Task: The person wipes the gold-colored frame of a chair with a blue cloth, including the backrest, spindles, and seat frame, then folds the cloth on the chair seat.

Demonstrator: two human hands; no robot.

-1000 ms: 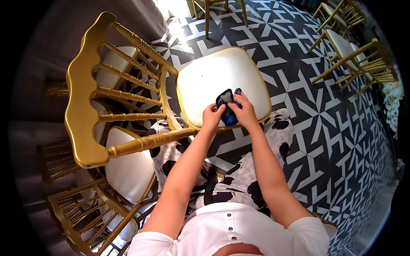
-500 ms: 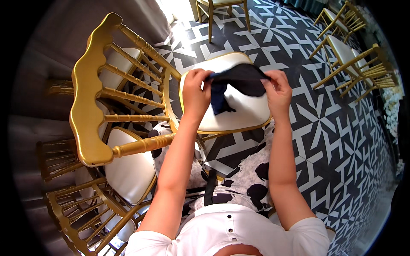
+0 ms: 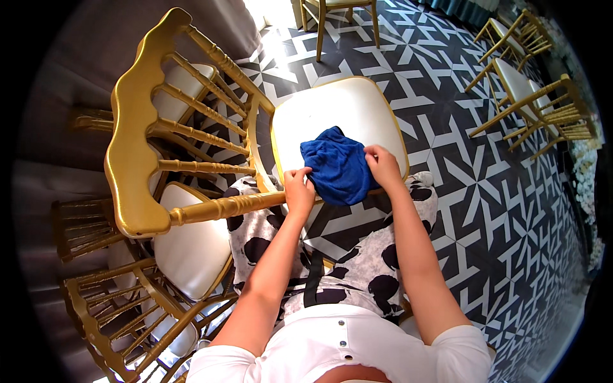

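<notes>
A blue cloth [image 3: 337, 167] lies crumpled over the near part of a white chair seat [image 3: 332, 102], its lower end hanging past the seat's front edge. My left hand [image 3: 299, 191] pinches the cloth's left side with closed fingers. On the other side, my right hand [image 3: 384, 168] grips the cloth's right edge between thumb and fingers. The seat belongs to a gold chair whose wavy backrest [image 3: 137, 127] with turned spindles rises on the left.
More gold chairs [image 3: 121, 313] with white seats crowd the left, beside a grey curtain [image 3: 57, 147]. Other gold chairs [image 3: 533, 96] stand at the far right, and one chair [image 3: 338, 6] at the back. The floor [image 3: 485, 185] has a black and white geometric pattern.
The cloth, stretched dark between both hands above the seat before, now rests blue side up on the seat's near part. Both hands have come nearer to me.
</notes>
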